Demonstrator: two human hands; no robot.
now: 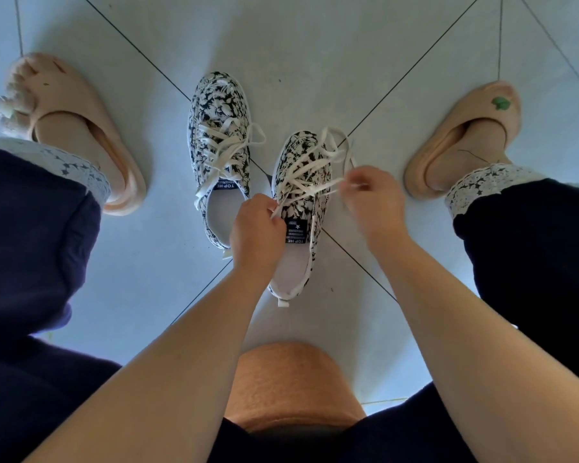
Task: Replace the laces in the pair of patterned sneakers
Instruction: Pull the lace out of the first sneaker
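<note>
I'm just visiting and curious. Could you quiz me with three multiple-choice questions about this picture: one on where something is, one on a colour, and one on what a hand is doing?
1. Which sneaker are the left hand and right hand working on?
A. the left one
B. the right sneaker
C. neither

2. What colour are the laces?
A. red
B. white
C. black

3. What is the right hand doing?
A. resting open
B. pinching a lace
C. closed in an empty fist

Answers:
1 B: both hands meet over the right sneaker, the one nearer the person.
2 B: the laces show white against the black-and-white pattern.
3 B: its fingertips are drawn together on a lace strand beside the sneaker.
</note>
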